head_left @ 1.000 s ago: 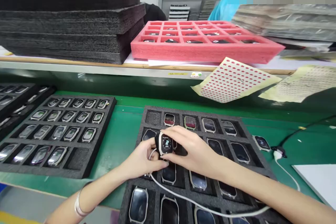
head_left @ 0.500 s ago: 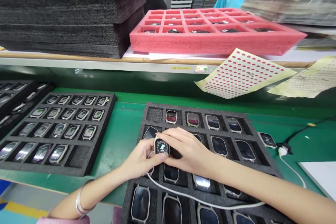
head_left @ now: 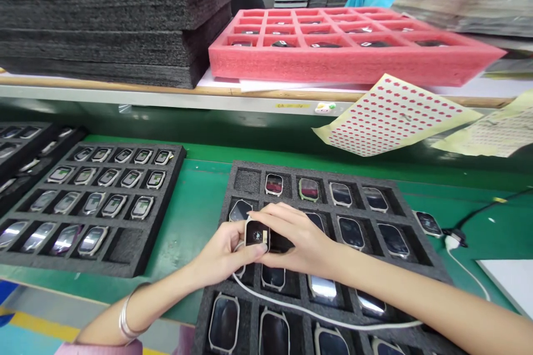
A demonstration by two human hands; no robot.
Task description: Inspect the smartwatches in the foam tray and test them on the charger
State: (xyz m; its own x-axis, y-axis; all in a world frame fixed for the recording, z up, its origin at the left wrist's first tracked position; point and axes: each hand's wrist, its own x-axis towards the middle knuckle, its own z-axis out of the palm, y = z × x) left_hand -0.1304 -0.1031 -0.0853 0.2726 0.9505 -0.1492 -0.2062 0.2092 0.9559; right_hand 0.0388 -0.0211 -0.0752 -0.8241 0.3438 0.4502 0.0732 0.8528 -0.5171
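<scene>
A smartwatch case (head_left: 257, 234) without a strap is held between my two hands, its screen lit and facing up. My left hand (head_left: 227, 252) grips it from the left, the thumb along its lower edge. On the other side my right hand (head_left: 293, 236) has its fingers over the upper right edge and its thumb below. A white cable (head_left: 300, 308) runs from beneath my left hand across the tray to the right; where it ends under the fingers is hidden. Below both hands lies a dark grey foam tray (head_left: 246, 180) with watch cases in its pockets.
Another foam tray (head_left: 125, 247) of watch cases lies on the left. At the right, a watch case (head_left: 428, 223) rests near a white plug (head_left: 452, 242). A pink foam tray (head_left: 353, 64) and stacked black foam (head_left: 95, 39) sit on the shelf; a sticker sheet (head_left: 391, 119) hangs from its edge.
The watch screen has gone from a bright dial with figures to a smaller dial picture with a light patch beside it. Both hands keep their grip; the view has shifted slightly.
</scene>
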